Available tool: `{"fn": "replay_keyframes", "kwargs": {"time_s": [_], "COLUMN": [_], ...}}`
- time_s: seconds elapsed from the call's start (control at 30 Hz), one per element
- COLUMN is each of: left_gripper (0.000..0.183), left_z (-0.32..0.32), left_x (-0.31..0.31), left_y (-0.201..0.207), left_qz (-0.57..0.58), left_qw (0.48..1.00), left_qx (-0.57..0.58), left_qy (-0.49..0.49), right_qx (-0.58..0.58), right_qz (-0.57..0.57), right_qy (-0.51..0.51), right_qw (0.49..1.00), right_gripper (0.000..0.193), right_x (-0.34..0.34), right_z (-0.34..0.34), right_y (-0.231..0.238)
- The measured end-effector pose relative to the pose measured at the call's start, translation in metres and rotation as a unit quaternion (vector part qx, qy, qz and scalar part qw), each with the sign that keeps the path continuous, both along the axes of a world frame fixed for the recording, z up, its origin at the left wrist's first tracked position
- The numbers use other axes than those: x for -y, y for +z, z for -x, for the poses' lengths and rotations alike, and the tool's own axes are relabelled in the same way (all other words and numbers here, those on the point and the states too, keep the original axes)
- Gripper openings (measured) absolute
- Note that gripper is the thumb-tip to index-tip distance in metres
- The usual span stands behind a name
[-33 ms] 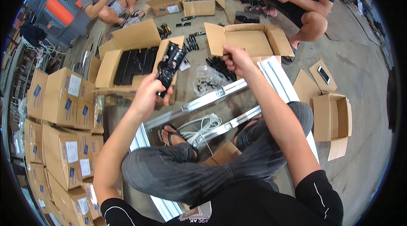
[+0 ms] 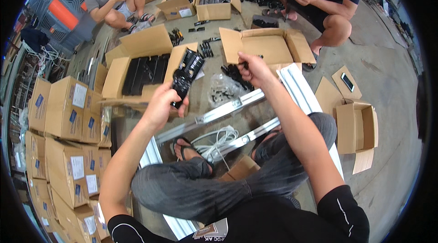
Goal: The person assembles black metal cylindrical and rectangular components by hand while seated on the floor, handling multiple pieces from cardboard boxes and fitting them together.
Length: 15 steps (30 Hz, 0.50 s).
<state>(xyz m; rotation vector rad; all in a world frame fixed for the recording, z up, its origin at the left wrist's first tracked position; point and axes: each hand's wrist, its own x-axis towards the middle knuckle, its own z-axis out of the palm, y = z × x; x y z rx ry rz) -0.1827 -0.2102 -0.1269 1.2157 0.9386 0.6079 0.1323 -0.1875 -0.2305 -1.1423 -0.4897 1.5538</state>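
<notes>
My left hand [image 2: 163, 101] is wrapped round the lower end of a long black plastic part [image 2: 183, 79], which tilts up and away from me. The part has glossy, uneven sections along its length. Its upper end lies over the edge of an open carton [image 2: 116, 81] holding black parts in rows. On the right, my right hand [image 2: 253, 67] is closed with its fingertips pinched on a small dark piece whose kind I cannot make out. Beneath that hand lie more black parts [image 2: 235, 75] and a clear plastic bag [image 2: 222, 90] with small black pieces.
Metal rails [image 2: 219, 113] surround my legs, with a coiled white cable [image 2: 219, 140] between them. Stacked cartons [image 2: 64, 106] stand left. An open carton [image 2: 267, 47] sits ahead; a small carton [image 2: 356, 126] and a phone [image 2: 347, 82] are right. Two people sit beyond, handling small things.
My left hand has come slightly down and toward me with the black plastic part. My right hand has also dropped a little, its fingers still pinched.
</notes>
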Motion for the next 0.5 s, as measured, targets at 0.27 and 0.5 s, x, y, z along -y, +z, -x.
{"fn": "replay_keyframes", "kwargs": {"time_s": [0.27,0.5], "left_gripper": [0.031,0.039], "left_z": [-0.041,-0.058], "left_x": [-0.060,-0.072], "left_y": [-0.020,-0.064], "left_qz": [0.008,0.034], "left_qw": [0.995,0.997], "left_qx": [0.006,0.022], "left_qy": [-0.099,-0.067], "right_qx": [-0.026,0.107], "right_qz": [-0.151,-0.093], "right_qy": [0.121,0.127], "right_qw": [0.981,0.982], "right_gripper": [0.048,0.028], "right_x": [-0.003,-0.016], "right_z": [0.040,0.042], "right_y": [0.050,0.035]}}
